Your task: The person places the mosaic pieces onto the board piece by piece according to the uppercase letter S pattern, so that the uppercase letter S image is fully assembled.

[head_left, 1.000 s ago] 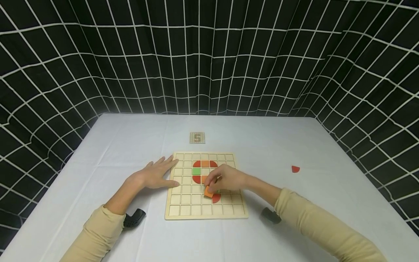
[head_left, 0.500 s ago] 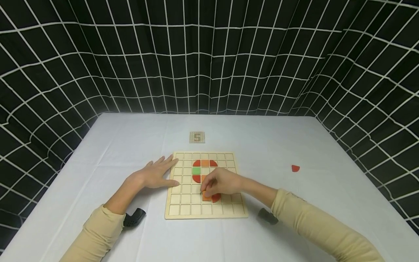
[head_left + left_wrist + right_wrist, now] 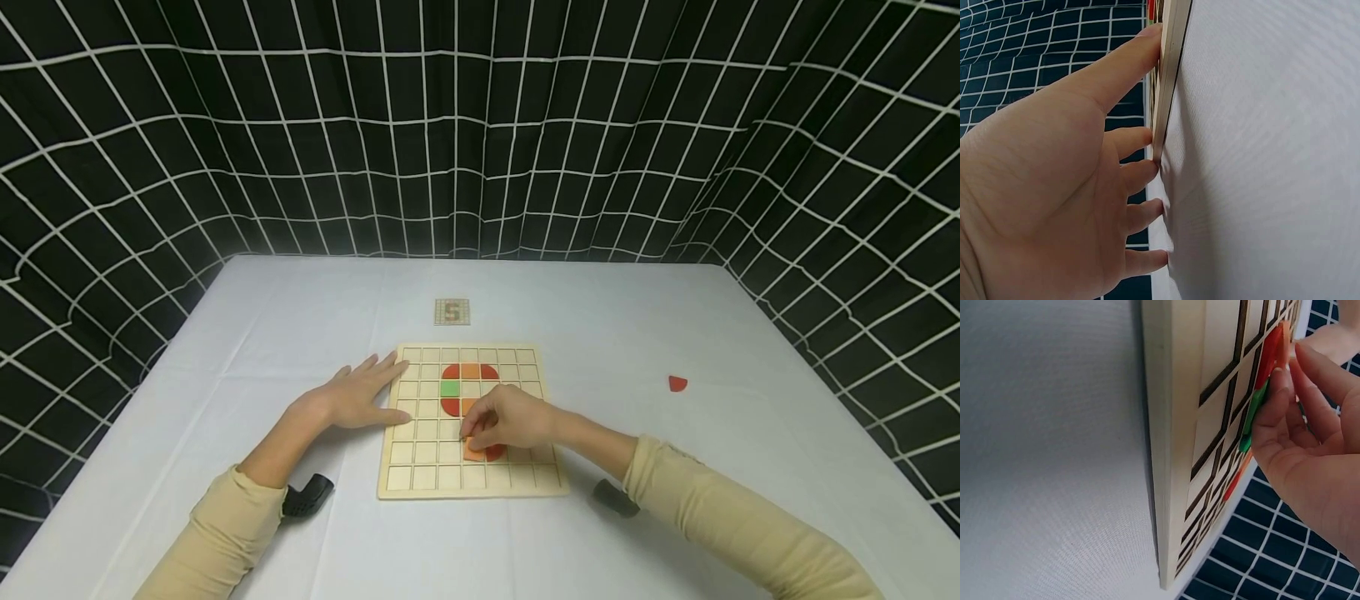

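Observation:
A square wooden grid board (image 3: 427, 477) lies on the table with red, orange and green tiles in a curved pattern. My right hand (image 3: 517, 417) is over its middle, pinching an orange square tile (image 3: 474, 451) beside a red rounded tile (image 3: 496, 452). In the right wrist view the orange tile (image 3: 1285, 342) is at the fingertips, near a green tile (image 3: 1252, 415); part of the pattern is hidden behind the hand. My left hand (image 3: 352, 398) lies with spread, straight fingers at the board's left edge, its thumb touching the board's side (image 3: 1170, 75) in the left wrist view.
A small wooden card (image 3: 452, 312) with a brown 5- or S-like figure lies beyond the board. One loose red rounded tile (image 3: 678, 383) is on the white cloth (image 3: 615, 333) to the right. A black gridded curtain (image 3: 465, 125) surrounds the table.
My right hand has moved slightly left and nearer, bringing the orange tile from a tilted pose down to the board next to the red tile. My left hand has stayed put.

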A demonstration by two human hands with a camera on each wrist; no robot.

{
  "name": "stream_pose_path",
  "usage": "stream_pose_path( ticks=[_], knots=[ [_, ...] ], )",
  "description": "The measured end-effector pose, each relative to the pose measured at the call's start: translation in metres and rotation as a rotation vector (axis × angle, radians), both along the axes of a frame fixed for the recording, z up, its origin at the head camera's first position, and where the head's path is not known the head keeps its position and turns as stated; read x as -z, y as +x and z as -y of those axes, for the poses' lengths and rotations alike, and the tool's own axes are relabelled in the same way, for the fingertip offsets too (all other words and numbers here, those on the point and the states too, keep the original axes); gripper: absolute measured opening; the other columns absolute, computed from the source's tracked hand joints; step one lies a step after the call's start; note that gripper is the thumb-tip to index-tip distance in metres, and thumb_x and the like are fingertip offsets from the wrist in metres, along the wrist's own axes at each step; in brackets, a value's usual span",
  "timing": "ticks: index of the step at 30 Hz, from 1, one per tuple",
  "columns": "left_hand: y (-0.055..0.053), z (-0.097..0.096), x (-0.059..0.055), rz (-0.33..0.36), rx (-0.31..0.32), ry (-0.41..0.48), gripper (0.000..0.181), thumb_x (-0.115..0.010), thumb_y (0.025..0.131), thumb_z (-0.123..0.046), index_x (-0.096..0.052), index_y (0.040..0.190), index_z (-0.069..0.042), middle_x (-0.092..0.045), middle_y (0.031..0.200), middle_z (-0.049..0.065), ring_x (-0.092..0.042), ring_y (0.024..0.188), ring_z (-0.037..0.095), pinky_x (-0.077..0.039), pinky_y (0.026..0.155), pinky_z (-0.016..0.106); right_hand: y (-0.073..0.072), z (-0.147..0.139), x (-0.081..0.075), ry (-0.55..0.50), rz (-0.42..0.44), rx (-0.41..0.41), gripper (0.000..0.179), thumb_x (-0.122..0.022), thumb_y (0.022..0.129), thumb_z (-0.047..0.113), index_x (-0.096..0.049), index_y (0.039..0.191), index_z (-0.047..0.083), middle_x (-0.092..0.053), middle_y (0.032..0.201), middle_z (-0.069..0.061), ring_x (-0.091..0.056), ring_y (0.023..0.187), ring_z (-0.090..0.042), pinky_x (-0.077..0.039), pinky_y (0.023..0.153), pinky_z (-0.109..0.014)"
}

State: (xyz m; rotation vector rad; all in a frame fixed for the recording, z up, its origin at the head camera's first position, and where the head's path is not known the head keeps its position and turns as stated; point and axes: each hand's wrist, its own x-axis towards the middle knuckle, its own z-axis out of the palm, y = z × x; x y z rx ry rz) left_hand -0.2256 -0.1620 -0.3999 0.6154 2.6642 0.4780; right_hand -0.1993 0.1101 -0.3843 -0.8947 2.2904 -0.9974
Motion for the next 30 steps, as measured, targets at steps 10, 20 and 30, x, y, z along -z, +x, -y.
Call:
stream_pose_path(
  ticks=[10, 20, 30],
  knots=[
    [-0.001, 0.000, 0.000, 0.001, 0.004, -0.002, 0.090, -0.058, 0.087, -0.057, -0.023, 0.152, -0.007, -0.012, 0.157, 0.017, -0.008, 0.141, 0.041, -0.007, 0.108, 0.064, -0.005, -0.002, 0.002, -0.013, -0.042, 0.020, 0.005, -0.071, 0.086, 0.009, -0.073, 0.091, 0.010, -0.067, 0.081, 0.008, -0.060, 0.073, -0.007, -0.052, 0.071, -0.023],
    [-0.001, 0.001, 0.000, 0.003, 0.012, 0.001, 0.090, -0.058, 0.087, -0.057, -0.022, 0.152, -0.007, -0.011, 0.157, 0.017, -0.007, 0.141, 0.041, -0.006, 0.108, 0.064, -0.017, -0.027, -0.003, -0.121, 0.178, 0.240, 0.022, -0.064, 0.093, 0.024, -0.071, 0.106, 0.008, -0.067, 0.094, -0.005, -0.062, 0.082, -0.022, -0.053, 0.075, -0.032],
    [0.001, 0.001, -0.002, 0.004, 0.007, 0.009, 0.090, -0.059, 0.086, -0.056, -0.023, 0.152, -0.007, -0.012, 0.157, 0.017, -0.008, 0.141, 0.041, -0.007, 0.108, 0.064, -0.027, -0.062, -0.010, -0.366, 0.460, 0.427, 0.041, -0.053, 0.098, 0.017, -0.049, 0.129, -0.010, -0.061, 0.101, -0.014, -0.059, 0.089, -0.021, -0.052, 0.080, -0.033]
  ],
)
